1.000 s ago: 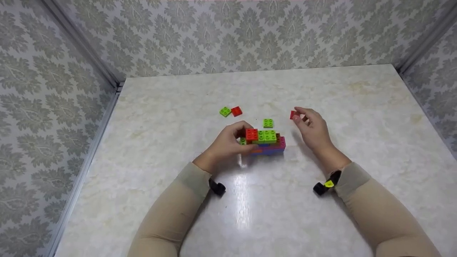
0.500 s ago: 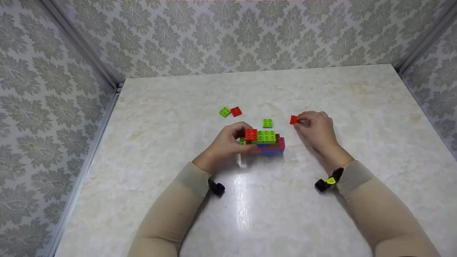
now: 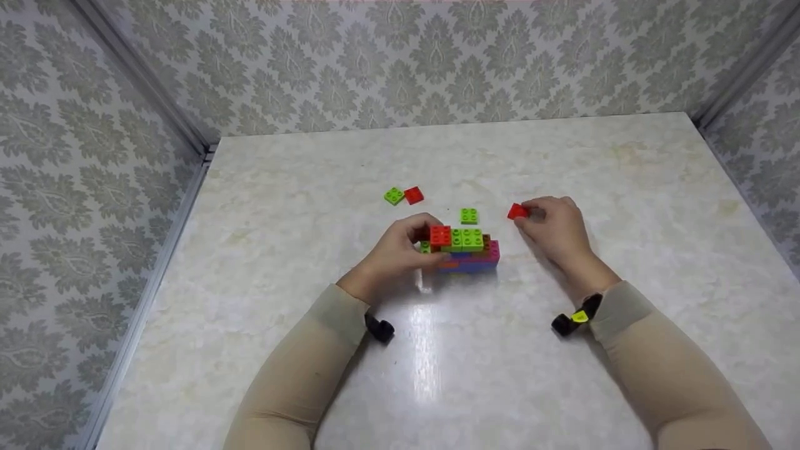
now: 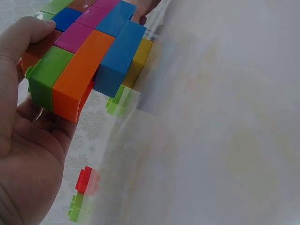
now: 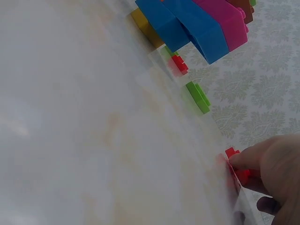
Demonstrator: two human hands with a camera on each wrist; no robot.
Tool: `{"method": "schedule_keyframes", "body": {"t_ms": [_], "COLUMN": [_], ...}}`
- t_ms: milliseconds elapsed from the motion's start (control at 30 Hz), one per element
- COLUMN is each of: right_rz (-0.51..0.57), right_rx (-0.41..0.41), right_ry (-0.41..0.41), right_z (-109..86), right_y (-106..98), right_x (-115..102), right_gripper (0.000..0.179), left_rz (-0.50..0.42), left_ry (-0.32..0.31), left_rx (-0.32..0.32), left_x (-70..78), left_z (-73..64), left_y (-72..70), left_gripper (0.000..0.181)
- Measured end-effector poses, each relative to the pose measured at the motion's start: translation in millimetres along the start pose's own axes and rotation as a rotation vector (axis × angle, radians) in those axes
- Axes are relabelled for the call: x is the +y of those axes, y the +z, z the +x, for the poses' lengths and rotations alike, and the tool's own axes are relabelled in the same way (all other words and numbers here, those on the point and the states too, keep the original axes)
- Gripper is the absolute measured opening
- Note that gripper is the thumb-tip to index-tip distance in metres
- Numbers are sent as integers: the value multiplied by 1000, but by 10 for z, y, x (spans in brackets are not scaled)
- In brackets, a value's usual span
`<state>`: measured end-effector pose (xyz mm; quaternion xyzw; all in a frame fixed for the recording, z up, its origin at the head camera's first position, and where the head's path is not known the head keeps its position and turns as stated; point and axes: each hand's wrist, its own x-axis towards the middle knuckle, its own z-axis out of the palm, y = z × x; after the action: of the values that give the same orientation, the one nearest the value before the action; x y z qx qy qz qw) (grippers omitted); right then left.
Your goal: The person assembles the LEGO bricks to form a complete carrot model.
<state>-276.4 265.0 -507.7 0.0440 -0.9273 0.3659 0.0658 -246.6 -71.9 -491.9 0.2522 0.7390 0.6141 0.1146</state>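
My left hand point(image 3: 400, 247) grips the left end of a block of stacked toy bricks point(image 3: 472, 265), thumb on the near side. In the left wrist view the stack shows green, orange, blue, pink and yellow bricks point(image 4: 93, 51). A red brick and light green ones form its top in the head view. To the right, my right hand point(image 3: 558, 228) pinches a small red brick point(image 3: 517, 211) between thumb and fingers, low at the tabletop. The right wrist view shows that red brick point(image 5: 232, 153) partly hidden by the fingers.
A light green brick point(image 3: 469, 216) lies just behind the stack. Farther back left, another green brick point(image 3: 394, 195) and a red brick point(image 3: 414, 195) lie side by side. The marbled table point(image 3: 281, 187) meets patterned walls at the back and sides.
My right hand has come slightly nearer and to the right, lower at the table. The red brick in its fingers has turned and shows more of itself. My left hand and the stack stay put.
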Motion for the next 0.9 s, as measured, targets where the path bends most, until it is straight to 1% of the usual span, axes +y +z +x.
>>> {"method": "schedule_keyframes", "body": {"t_ms": [133, 267, 367, 467, 567, 733, 900], "right_rz": [56, 124, 202, 287, 371, 470, 568], "right_rx": [0, -23, -37, -42, -28, 10, -3], "right_ry": [-22, -42, -38, -67, -136, -275, -389], "right_z": [-5, -18, -42, -77, -117, -180, -251], "right_y": [18, 34, 37, 44, 59, 82, 105], "right_x": [-18, -50, -93, -145, -203, -315, -398], "right_gripper": [43, 46, 43, 38, 33, 29, 27], "left_rz": [-7, -11, -8, -3, 5, 17, 19], "left_ry": [-1, 6, 2, -11, -15, -16, -23], "left_rx": [-2, -6, -6, -6, -5, -3, -2], "left_x": [-6, -19, -16, -12, -4, -1, -7], "left_z": [-4, 1, 0, -3, -6, -2, 7], "left_y": [1, 4, 2, -1, 1, -4, -12], "left_gripper": [30, 30, 29, 29, 29, 31, 30]}}
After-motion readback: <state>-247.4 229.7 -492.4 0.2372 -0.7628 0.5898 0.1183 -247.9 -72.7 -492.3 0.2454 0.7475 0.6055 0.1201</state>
